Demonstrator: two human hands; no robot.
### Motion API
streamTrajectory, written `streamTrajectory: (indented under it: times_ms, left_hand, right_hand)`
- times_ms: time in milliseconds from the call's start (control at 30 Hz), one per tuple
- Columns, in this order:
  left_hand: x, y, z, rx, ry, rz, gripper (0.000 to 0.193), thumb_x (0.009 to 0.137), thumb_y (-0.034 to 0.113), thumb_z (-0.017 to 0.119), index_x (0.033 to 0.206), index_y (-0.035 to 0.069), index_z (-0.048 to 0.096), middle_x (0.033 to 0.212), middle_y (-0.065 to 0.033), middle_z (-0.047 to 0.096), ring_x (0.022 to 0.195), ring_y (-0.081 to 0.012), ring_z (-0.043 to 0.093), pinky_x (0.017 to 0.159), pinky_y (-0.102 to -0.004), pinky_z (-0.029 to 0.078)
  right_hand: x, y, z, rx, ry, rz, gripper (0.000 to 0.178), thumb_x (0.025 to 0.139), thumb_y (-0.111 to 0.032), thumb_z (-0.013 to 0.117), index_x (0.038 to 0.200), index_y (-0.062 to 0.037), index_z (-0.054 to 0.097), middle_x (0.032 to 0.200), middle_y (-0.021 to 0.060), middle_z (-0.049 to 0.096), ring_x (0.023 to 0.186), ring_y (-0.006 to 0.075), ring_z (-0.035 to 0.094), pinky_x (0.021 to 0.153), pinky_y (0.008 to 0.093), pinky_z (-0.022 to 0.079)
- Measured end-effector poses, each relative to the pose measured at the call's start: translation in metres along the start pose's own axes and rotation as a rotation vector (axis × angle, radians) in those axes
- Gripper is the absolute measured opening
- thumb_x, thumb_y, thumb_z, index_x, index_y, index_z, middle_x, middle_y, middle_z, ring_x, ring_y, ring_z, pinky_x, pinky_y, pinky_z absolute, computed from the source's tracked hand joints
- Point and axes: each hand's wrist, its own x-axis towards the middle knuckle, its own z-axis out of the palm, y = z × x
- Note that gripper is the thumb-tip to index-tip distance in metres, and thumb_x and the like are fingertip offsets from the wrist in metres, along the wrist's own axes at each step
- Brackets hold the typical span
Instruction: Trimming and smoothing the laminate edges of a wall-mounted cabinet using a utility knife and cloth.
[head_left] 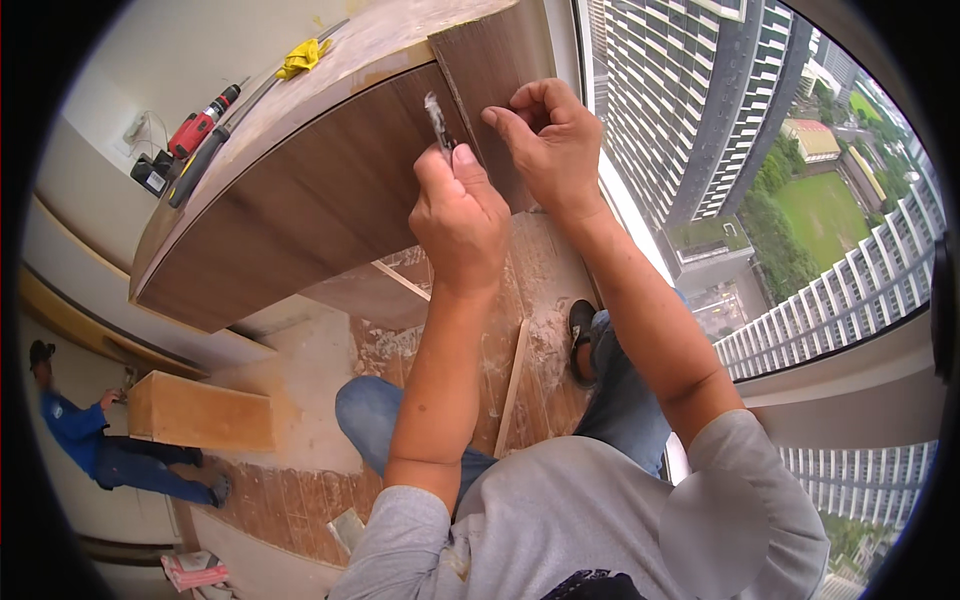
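Note:
My left hand [462, 222] is closed around a thin, dark tool with a white-smeared tip [434, 108], which points up in front of a brown wood-grain panel [320, 175]; its exact kind is hard to make out. Level with it on the right, close to the window, my right hand [552, 148] has its fingers curled and the thumb brought toward the index finger. Anything pinched there is too small or hidden to see. Between the hands and just beyond them runs a narrow upright seam [455, 88], where the long panel meets a second wood-grain panel [492, 60].
On the unit's pale top lies a yellow cloth [302, 58]. A red drill [198, 125] and a black-handled tool [200, 165] sit at its left end. A wooden strip [513, 385] lies on the dusty floor by my legs. At far left, another person [80, 430] stands by a wooden box [200, 412].

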Motion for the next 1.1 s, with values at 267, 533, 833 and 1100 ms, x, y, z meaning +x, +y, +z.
streamTrajectory:
  times_ms: [267, 533, 833, 1100]
  left_hand:
    - [0.003, -0.011, 0.016, 0.121, 0.012, 0.096, 0.02, 0.106, 0.015, 0.055, 0.091, 0.001, 0.054, 0.062, -0.014, 0.063, 0.056, -0.0365, 0.066, 0.052, -0.0469, 0.05]
    - [0.013, -0.005, 0.019, 0.098, 0.02, 0.133, 0.022, 0.105, 0.015, 0.056, 0.089, 0.001, 0.052, 0.061, -0.0163, 0.062, 0.057, -0.0391, 0.066, 0.052, -0.0479, 0.05]
    - [0.012, 0.004, 0.019, 0.354, -0.079, 0.086, 0.025, 0.099, 0.022, 0.064, 0.103, 0.001, 0.053, 0.085, -0.0189, 0.069, 0.07, -0.04, 0.071, 0.056, -0.0479, 0.056]
    - [0.007, 0.001, 0.029, 0.423, -0.04, 0.11, 0.049, 0.092, 0.03, 0.073, 0.126, 0.001, 0.054, 0.09, -0.0106, 0.062, 0.064, -0.0323, 0.071, 0.049, -0.0438, 0.057]
  right_hand:
    - [0.016, -0.004, -0.005, -0.034, -0.101, 0.138, 0.038, 0.076, -0.032, 0.091, 0.075, -0.0053, 0.064, 0.063, 0.0056, 0.065, 0.055, 0.0147, 0.059, 0.055, 0.0294, 0.05]
    - [0.021, 0.001, -0.006, -0.053, -0.118, 0.154, 0.048, 0.073, -0.041, 0.093, 0.067, -0.0067, 0.06, 0.06, 0.0054, 0.063, 0.054, 0.0158, 0.058, 0.055, 0.0312, 0.051]
    - [0.009, -0.038, -0.004, 0.112, -0.173, 0.002, 0.031, 0.077, -0.03, 0.087, 0.079, -0.0029, 0.073, 0.067, 0.0099, 0.067, 0.058, 0.022, 0.064, 0.055, 0.033, 0.051]
    - [0.003, -0.036, 0.021, 0.0, 0.028, -0.263, 0.013, 0.079, -0.009, 0.085, 0.086, -0.0007, 0.078, 0.08, 0.0109, 0.074, 0.072, 0.0169, 0.071, 0.067, 0.0264, 0.054]
